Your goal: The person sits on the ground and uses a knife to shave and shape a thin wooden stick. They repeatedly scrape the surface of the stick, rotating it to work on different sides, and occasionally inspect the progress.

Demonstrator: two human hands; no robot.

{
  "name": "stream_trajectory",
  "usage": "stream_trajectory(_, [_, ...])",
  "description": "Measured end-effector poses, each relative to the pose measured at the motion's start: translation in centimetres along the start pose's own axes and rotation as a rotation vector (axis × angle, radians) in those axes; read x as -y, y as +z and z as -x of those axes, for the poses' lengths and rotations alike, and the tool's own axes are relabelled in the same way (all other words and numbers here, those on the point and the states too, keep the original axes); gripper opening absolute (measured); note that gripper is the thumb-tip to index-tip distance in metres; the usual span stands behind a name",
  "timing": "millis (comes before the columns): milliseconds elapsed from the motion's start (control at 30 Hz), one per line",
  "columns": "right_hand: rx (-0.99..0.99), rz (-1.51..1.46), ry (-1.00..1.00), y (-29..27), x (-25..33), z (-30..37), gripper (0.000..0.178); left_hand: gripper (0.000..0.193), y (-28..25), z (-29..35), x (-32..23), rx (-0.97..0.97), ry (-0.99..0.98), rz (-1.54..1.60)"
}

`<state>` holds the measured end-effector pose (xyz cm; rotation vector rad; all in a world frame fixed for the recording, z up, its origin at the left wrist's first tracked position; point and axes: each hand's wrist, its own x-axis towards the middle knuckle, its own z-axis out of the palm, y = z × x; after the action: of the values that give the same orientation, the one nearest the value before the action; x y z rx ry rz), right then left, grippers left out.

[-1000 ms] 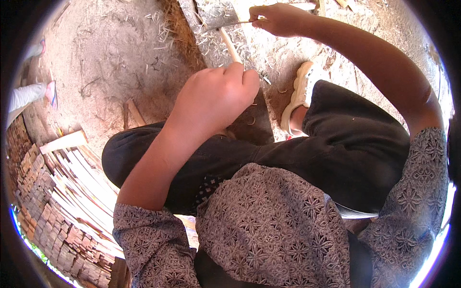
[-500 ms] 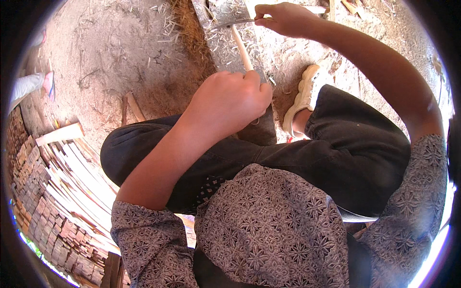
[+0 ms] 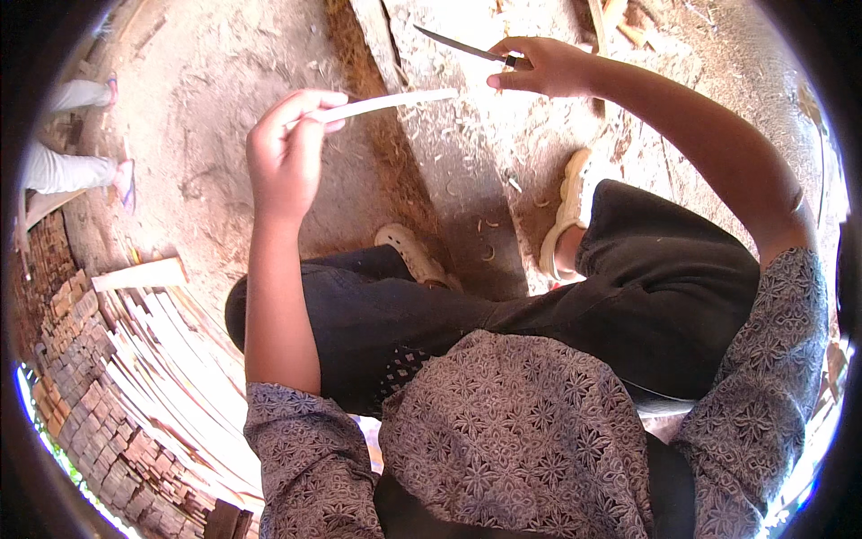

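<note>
My left hand [image 3: 292, 148] is closed round one end of a pale, thin wooden stick [image 3: 395, 103], which points to the right above the ground and ends in a tapered tip. Farther off on the right, my right hand [image 3: 549, 67] grips a dark-handled knife [image 3: 458, 45] with its blade directed left. Blade and stick are apart. Beneath them lies a long flat wooden board [image 3: 467, 193] strewn with shavings, running from between my feet away to the far side.
Stacked wood blocks [image 3: 112, 431] and long pale strips [image 3: 171, 368] pile up at the left. At the far left stands another person, whose trousered legs [image 3: 72, 171] show. My cream clogs [image 3: 570, 211] flank the board. Wood scraps [image 3: 628, 31] lie at the far right.
My left hand has swung left and away from my body, turning the stick from upright to nearly sideways. My right hand moved slightly nearer; the knife has come off the stick.
</note>
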<state>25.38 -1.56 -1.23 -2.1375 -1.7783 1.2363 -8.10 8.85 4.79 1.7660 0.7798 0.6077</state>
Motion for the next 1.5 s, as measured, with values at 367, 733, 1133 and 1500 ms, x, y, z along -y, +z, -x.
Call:
stream_trajectory(367, [-0.049,-0.280,-0.296,-7.5,7.5,9.9,0.042,0.025,-2.1,0.0,-2.7,-0.047,0.070,0.698])
stream_trajectory(733, [-0.304,-0.503,-0.372,-10.5,9.0,21.7,0.032,0.040,3.4,0.4,-11.8,-0.056,0.243,0.928])
stream_trajectory(1133, [-0.336,-0.728,-0.239,-8.4,9.5,25.5,0.054,0.033,12.1,2.2,-17.0,0.086,0.195,0.760])
stream_trajectory(1500, [-0.446,-0.706,-0.269,-8.9,7.4,25.1,0.057,0.035,11.1,3.2,-17.1,-0.042,0.172,0.600])
